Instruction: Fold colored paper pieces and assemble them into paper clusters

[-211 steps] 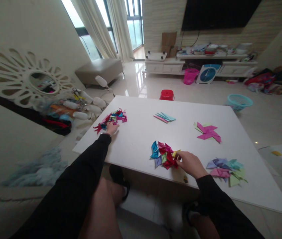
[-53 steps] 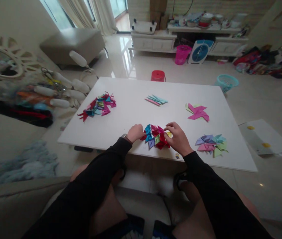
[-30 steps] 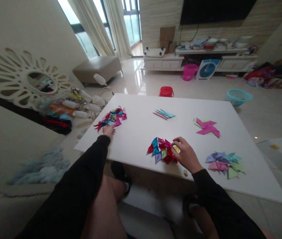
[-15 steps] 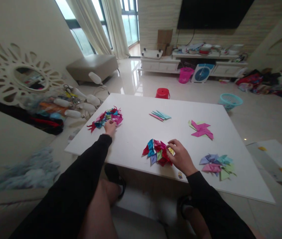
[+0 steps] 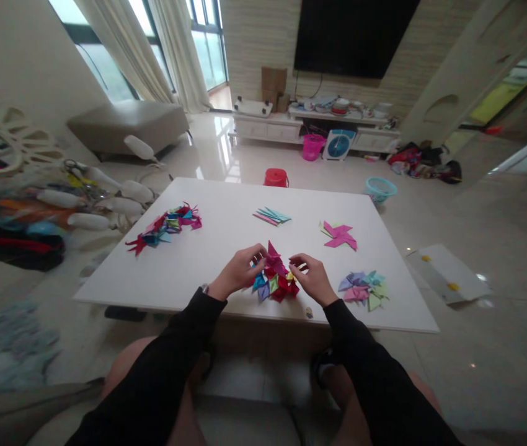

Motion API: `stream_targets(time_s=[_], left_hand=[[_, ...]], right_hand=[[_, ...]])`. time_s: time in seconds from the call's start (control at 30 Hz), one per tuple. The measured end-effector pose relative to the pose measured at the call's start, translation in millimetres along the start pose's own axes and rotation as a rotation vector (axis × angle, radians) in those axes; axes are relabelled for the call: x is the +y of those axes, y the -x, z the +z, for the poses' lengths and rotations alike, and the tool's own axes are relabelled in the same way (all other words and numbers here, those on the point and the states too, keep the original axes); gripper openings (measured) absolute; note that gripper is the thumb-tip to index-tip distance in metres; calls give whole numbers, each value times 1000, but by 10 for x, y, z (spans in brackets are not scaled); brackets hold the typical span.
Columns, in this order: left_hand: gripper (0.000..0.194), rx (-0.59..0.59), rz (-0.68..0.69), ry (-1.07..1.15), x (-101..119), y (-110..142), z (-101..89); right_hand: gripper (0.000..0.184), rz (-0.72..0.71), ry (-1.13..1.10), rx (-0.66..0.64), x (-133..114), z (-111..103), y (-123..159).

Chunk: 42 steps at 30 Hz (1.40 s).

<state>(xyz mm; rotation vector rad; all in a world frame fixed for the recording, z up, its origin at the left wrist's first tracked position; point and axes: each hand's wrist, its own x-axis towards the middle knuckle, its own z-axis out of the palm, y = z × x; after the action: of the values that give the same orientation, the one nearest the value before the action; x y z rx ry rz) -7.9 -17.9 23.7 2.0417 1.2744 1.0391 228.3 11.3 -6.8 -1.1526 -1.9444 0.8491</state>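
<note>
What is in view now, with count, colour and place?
Table: one, white, centre
Paper pile: one, multicoloured, table's near middle
Second pile: one, multicoloured, table's left
Paper strips: several, teal, pink, far middle
Pinwheel shape: one, pink, green, table's right
Pastel pile: one, mixed, near right
Stool or bucket: one, red, beyond table
Basket: one, light blue, right floor
Bin: one, pink, far floor
Television: one, black, far wall
Ottoman: one, greyish, left floor
Clutter: uncounted, mixed, room's edges
Left hand: one, black sleeve, pile's left
Right hand: one, black sleeve, pile's right
</note>
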Motion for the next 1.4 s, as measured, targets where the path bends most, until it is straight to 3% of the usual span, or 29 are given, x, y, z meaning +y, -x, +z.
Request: stream_targets(time_s=[0.23,0.43,0.63,0.8,1.4], left_hand=[[12,-64,2,90,-202,-135,127],[11,-56,-32,196,-270,-211,244],[29,-9,-101,387,-265,-187,273],[21,-61,-63,400,-286,-113,335],[20,-69,-54,333,-259,-119,315]], right_hand=[[22,86,-180,-64,-92,77,11],[18,91,-212,21,-20,175,-52],[19,141,-364,44,-1,239,-43],[16,138,-416,61,6,267,10],[16,63,-286,58,-65,246,11]])
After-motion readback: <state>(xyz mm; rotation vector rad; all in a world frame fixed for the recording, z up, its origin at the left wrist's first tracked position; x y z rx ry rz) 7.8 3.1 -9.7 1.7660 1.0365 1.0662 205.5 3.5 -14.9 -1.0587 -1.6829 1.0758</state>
